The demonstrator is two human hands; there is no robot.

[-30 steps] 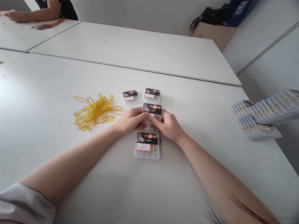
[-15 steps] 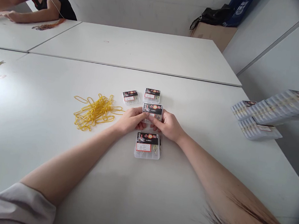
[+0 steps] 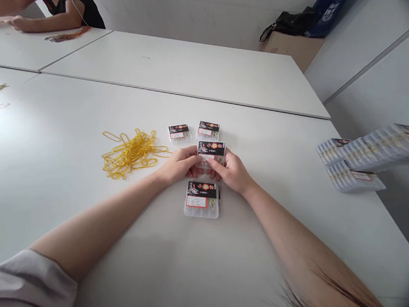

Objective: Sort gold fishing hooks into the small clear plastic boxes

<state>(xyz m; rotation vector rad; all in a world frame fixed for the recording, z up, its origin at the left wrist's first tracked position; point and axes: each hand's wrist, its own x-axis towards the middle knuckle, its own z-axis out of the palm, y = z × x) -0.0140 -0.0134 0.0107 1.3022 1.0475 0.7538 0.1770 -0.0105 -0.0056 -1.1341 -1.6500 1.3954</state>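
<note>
My left hand [image 3: 177, 166] and my right hand [image 3: 230, 172] both grip a small clear plastic box with a black label [image 3: 210, 150], held just above the white table [image 3: 76, 208]. Fingers of each hand pinch its near edge. A like box [image 3: 202, 199] lies flat on the table just below my hands. Two more small boxes [image 3: 178, 132] [image 3: 208, 130] lie just beyond the held one. A loose pile of yellow rubber bands [image 3: 130, 151] lies to the left of my left hand.
Stacks of the same clear boxes [image 3: 370, 155] stand at the table's right edge. Another white table [image 3: 198, 71] adjoins at the back. A person's arm [image 3: 40, 19] rests on a far-left table. A cardboard box and dark bag [image 3: 291, 36] sit by the wall.
The held box has shifted slightly right and tilted a little in my fingers. The person at the far left has moved an arm.
</note>
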